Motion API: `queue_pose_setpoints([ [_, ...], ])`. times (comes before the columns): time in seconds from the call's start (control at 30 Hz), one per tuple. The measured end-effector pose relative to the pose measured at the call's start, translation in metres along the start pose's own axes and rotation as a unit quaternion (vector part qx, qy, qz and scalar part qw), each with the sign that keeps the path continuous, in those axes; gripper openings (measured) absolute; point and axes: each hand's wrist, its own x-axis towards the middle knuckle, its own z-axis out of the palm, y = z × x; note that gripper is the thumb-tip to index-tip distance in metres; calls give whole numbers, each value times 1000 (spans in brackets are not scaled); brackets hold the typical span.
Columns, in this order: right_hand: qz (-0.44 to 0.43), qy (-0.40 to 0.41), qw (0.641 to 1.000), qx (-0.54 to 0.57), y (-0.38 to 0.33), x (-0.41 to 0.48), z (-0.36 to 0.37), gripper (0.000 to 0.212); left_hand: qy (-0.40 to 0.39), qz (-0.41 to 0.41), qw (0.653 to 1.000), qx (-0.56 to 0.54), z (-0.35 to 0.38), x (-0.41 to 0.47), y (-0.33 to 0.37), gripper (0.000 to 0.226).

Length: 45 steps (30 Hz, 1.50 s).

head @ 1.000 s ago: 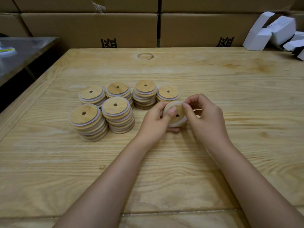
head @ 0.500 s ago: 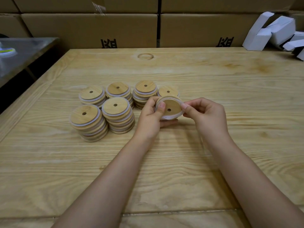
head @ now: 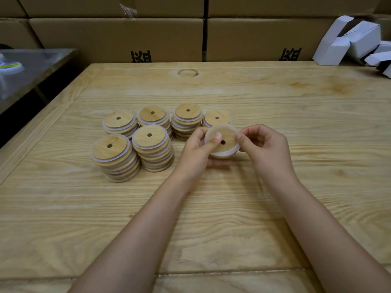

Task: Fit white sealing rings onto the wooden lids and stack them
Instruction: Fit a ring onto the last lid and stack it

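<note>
Wooden table (head: 296,115): lid stacks (head: 152,144), cardboard boxes (head: 118,37)

from where i stand, only the person's arms and hands show. the left forearm (head: 137,229) and the right forearm (head: 317,225) are both bare all the way to the bottom edge of the view. they are smooth, long and slim, and narrow to thin wrists. the left hand (head: 196,149) is small with slender fingers, and its thumbnail (head: 218,136) is cut short, rounded and plain. the right hand (head: 266,149) matches it in build. its knuckles (head: 262,132) show as soft ridges, and the one fingernail (head: 239,135) that faces me is short too. both hands are a little blurred, so i cannot make out any finer marks on them.
</note>
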Motion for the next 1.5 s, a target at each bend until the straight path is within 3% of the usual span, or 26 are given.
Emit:
queue_pose_setpoints([
  [0.17, -58, -14, 994, -91, -1, -3, 1, 19, 13, 50, 982, 179, 5, -2, -6, 28],
  [0.23, -70, -10, 992, -105, -1, -3, 1, 20, 23, 57, 979, 195, 6, -2, -7, 36],
  [0.47, -68, 15, 991, -115, 1, -4, 3, 21, 44, 91, 985, 139, 5, -1, -6, 13],
  [0.73, 78, -9, 989, 129, -3, 0, 0, 9, 45, 97, 993, 57, 4, 0, -5, 12],
  [0.8, 113, 0, 981, 157, -3, 3, -2, 9, 81, 83, 993, 12, 2, 2, -2, 15],
  [0.87, 147, 47, 972, 179, -2, 8, -11, 11, 166, 58, 982, -65, -5, 7, 4, 19],
  [0.93, 160, 94, 969, 166, 0, 14, -21, 11, 201, 57, 975, -73, -10, 10, 6, 20],
  [1.1, 127, 61, 983, 115, 3, 10, -16, 8, 98, 82, 990, 52, 0, 3, -2, 14],
  [1.23, 40, -6, 998, 38, 1, 0, 1, 7, 91, 85, 991, 54, -2, 2, 0, 13],
  [1.37, -12, 21, 1000, -18, 1, -7, 9, 13, 82, 90, 991, 62, 0, 1, -2, 14],
  [1.5, -6, 45, 999, 0, 2, -7, 10, 16, 78, 113, 987, 88, -1, 2, -5, 11],
])
